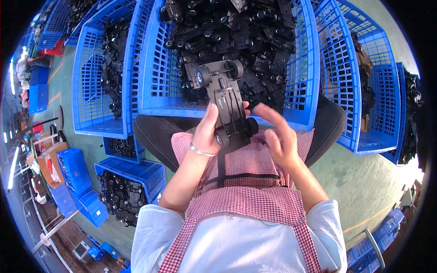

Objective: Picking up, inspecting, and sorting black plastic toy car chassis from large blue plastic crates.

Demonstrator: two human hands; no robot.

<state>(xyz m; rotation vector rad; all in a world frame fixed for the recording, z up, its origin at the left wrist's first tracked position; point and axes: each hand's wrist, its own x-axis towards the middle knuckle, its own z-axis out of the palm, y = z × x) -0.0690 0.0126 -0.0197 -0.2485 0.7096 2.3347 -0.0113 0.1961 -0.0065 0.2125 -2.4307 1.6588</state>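
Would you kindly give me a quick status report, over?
Left hand gripping black wheeled chassis. Right hand empty beside it. Blue crate of black parts ahead. Nothing blocking either hand.

Cardboard box [44,164], red bin [56,48] at left; green floor [348,175].

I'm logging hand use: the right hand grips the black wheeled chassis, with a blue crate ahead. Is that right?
Wrong hand: the head view shows the left hand gripping the black wheeled chassis, not the right hand. A blue crate is ahead.

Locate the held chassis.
In the head view, the black chassis is above centre, in the left hand, left of the right hand, seen over the near rim of the large blue crate.
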